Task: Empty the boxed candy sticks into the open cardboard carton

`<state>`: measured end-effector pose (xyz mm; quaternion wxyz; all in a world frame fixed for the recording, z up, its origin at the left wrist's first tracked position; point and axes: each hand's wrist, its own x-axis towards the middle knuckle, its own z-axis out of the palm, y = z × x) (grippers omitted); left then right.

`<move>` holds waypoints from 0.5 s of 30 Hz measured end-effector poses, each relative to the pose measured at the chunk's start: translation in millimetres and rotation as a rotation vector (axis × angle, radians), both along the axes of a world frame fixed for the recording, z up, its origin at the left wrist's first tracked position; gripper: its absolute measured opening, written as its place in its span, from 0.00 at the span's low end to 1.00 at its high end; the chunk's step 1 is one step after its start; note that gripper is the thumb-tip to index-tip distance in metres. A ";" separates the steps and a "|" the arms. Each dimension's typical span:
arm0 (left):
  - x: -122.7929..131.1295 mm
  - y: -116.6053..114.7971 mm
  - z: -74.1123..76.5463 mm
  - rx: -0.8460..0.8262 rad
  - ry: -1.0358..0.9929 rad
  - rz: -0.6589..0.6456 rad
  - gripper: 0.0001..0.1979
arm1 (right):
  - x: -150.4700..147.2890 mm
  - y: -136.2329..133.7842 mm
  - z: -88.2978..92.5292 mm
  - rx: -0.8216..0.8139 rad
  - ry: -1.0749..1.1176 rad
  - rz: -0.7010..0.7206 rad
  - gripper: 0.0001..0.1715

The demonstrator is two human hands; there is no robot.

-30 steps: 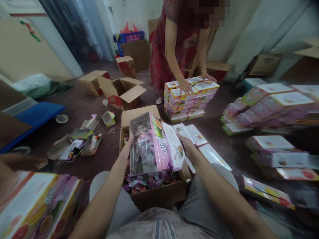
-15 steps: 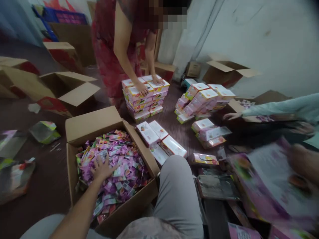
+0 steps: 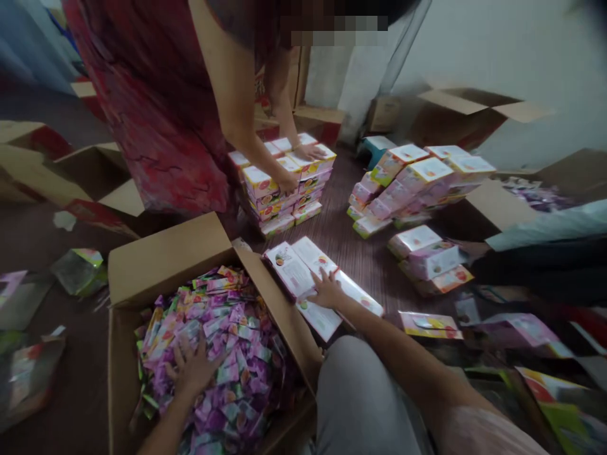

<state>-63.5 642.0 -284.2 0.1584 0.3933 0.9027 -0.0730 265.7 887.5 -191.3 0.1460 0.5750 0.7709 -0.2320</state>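
My left hand (image 3: 192,366) lies with fingers spread on a heap of small purple, pink and green sachets (image 3: 237,354). The heap fills an open cardboard carton (image 3: 165,253) in front of me. To the right of that carton, my right hand (image 3: 327,291) reaches over several white-topped retail boxes (image 3: 289,272) lying on the floor. Its fingers are apart and rest on or just above the box tops; I cannot tell how firmly they touch. Neither hand grips anything.
A person in red (image 3: 156,107) leans over a stack of boxes (image 3: 270,189), both hands on it. More boxes (image 3: 422,177) are piled to the right. Open cartons (image 3: 95,170) stand at left. Loose packaging (image 3: 521,328) litters the right floor. Another person's sleeve (image 3: 550,221) shows at right.
My right hand has left the purple printed packaging at the right and moved left to the white-topped boxes. My left hand stays on the sachets. The person in red leans closer over the stack.
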 end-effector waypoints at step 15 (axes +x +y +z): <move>1.1 5.5 4.6 -0.054 -0.013 0.035 0.53 | -11.2 38.6 -43.7 -0.016 0.237 -0.338 0.63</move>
